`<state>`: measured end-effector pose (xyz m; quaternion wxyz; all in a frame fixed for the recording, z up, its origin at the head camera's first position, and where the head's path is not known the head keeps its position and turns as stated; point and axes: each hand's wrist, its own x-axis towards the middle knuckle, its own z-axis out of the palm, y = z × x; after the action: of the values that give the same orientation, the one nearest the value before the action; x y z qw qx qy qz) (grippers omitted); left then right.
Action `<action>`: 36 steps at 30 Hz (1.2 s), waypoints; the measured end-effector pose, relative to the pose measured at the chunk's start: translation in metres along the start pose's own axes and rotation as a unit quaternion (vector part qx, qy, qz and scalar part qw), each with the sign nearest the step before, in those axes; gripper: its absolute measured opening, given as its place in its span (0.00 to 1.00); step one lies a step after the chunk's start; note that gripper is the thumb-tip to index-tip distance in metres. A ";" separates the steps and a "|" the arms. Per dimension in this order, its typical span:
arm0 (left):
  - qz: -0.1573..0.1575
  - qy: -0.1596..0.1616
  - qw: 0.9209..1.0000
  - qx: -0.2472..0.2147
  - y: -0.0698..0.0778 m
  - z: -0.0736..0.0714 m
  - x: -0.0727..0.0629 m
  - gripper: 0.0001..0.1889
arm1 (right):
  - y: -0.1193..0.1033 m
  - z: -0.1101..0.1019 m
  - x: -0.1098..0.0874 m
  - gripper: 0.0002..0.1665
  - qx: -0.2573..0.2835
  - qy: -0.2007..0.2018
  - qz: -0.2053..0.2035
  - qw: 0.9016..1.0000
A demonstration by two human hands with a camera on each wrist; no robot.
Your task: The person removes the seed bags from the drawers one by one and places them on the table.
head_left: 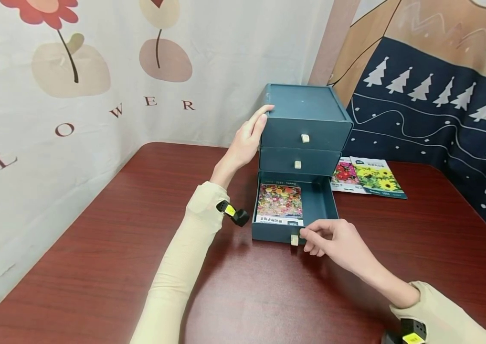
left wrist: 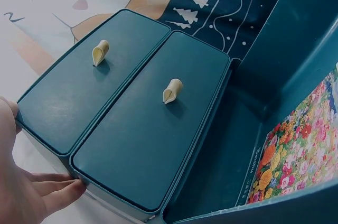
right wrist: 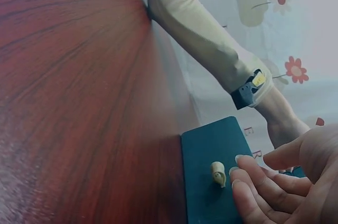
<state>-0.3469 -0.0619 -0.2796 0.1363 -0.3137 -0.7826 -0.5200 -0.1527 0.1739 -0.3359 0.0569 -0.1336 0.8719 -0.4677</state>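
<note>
A teal chest of drawers (head_left: 307,102) stands on the table, its bottom drawer (head_left: 318,200) pulled out and the upper two pushed in. Inside that drawer lies a seed packet (head_left: 279,203) printed with mixed flowers. My left hand (head_left: 245,141) rests against the chest's left side, fingertips at the top edge; the left wrist view shows its fingers (left wrist: 60,195) along the side wall. Close to the bottom drawer's cream pull tab (head_left: 294,240) is my right hand (head_left: 337,243), fingers loosely bent. In the right wrist view a small gap separates its fingertips from the tab (right wrist: 217,174).
Two more seed packets, one with red and pink flowers (head_left: 346,176) and one with yellow flowers (head_left: 378,177), lie on the table to the right of the chest. A printed white curtain (head_left: 226,57) hangs behind the reddish-brown table (head_left: 140,229), a dark tree-patterned cloth (head_left: 432,119) at right.
</note>
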 end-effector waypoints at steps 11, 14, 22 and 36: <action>-0.001 -0.002 1.000 -0.005 0.000 0.000 0.000 0.25 | -0.009 -0.007 0.003 0.14 0.009 0.022 0.008 1.000; -0.001 -0.001 1.000 -0.002 0.000 0.000 0.000 0.25 | -0.010 -0.009 0.004 0.14 0.002 0.028 0.004 1.000; 0.002 0.000 1.000 -0.001 -0.001 0.000 0.001 0.25 | -0.015 -0.016 0.009 0.14 0.004 0.048 -0.006 0.999; 0.006 -0.002 1.000 -0.003 -0.001 0.000 0.001 0.25 | -0.015 -0.022 0.016 0.15 -0.002 0.072 -0.014 0.997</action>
<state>-0.3482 -0.0623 -0.2799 0.1373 -0.3200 -0.7793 -0.5210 -0.1699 0.1786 -0.3107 -0.0125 -0.1118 0.8728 -0.4750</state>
